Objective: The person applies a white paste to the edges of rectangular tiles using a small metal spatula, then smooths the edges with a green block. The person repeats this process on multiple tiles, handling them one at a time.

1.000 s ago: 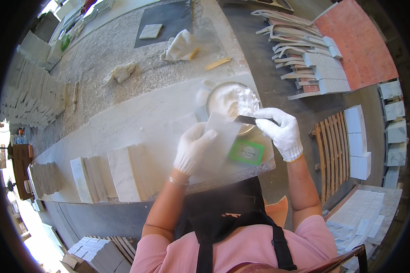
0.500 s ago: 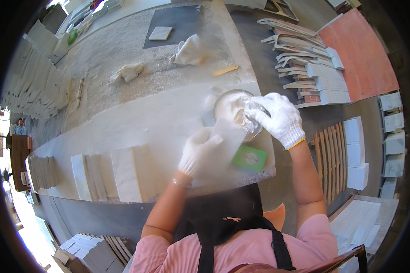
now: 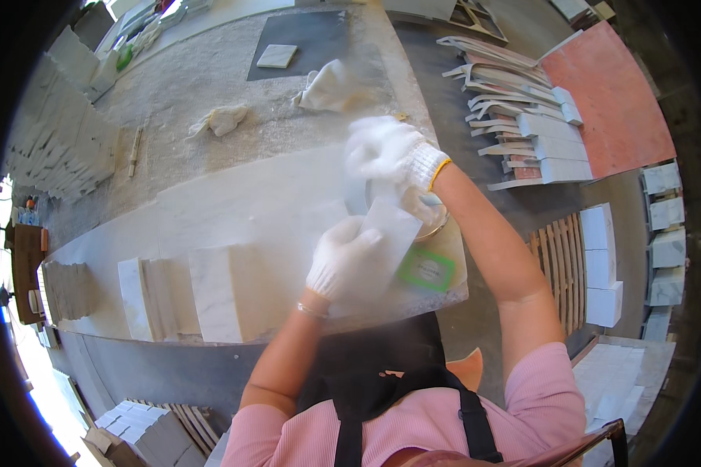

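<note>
My left hand (image 3: pixel 343 257), in a white knit glove, grips a thin white tile (image 3: pixel 393 226) over the near right part of the table. My right hand (image 3: pixel 389 152), gloved in white with a yellow cuff edge, is raised over the far side of a round bowl (image 3: pixel 436 212) of white powder or paste. Motion blurs its fingers, so whether it holds anything is unclear. It covers most of a yellow flat tool that lies behind it. Beside the bowl, near the tile, lies a green rectangular packet (image 3: pixel 427 269).
Stacks of white tiles (image 3: pixel 218 296) stand along the table's near edge, with more piled at the far left (image 3: pixel 58 132). Crumpled white cloths (image 3: pixel 325 87) lie farther back, near a dark sheet bearing one tile (image 3: pixel 277 56). A wooden pallet (image 3: pixel 559 268) stands right of the table.
My right hand has come out of the bowl and moved up and left, now covering most of the yellow tool. My left hand and its tile have barely moved.
</note>
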A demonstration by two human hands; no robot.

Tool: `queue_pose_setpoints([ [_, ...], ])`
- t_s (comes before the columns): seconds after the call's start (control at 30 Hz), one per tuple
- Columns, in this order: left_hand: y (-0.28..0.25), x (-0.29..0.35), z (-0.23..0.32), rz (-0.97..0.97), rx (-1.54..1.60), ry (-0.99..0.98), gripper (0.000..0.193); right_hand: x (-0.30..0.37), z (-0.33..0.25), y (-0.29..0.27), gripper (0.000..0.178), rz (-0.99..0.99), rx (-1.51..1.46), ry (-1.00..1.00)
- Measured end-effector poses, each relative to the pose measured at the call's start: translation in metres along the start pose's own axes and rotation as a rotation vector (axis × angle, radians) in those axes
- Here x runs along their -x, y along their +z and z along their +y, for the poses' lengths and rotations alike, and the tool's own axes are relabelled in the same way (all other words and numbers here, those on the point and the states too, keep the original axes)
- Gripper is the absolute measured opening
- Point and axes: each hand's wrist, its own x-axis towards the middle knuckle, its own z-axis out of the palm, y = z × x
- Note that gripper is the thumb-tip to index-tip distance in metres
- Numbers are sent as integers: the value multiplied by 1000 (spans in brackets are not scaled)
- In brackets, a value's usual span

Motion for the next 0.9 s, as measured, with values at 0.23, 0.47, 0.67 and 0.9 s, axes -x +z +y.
queue_pose_setpoints([
  [0.23, 2, 2, 5, 15, -46, 22, 38, 112, -10, -41, 50, 183, -533, 140],
  [0.47, 1, 3, 4, 12, -87, 20, 36, 178, -11, -24, 39, 277, -513, 229],
  [0.67, 0, 2, 4, -1, -147, 9, 48, 185, -12, -16, 31, 276, -482, 201],
  [0.9, 2, 4, 4, 14, -87, 23, 38, 185, -7, -9, 25, 304, -451, 232],
])
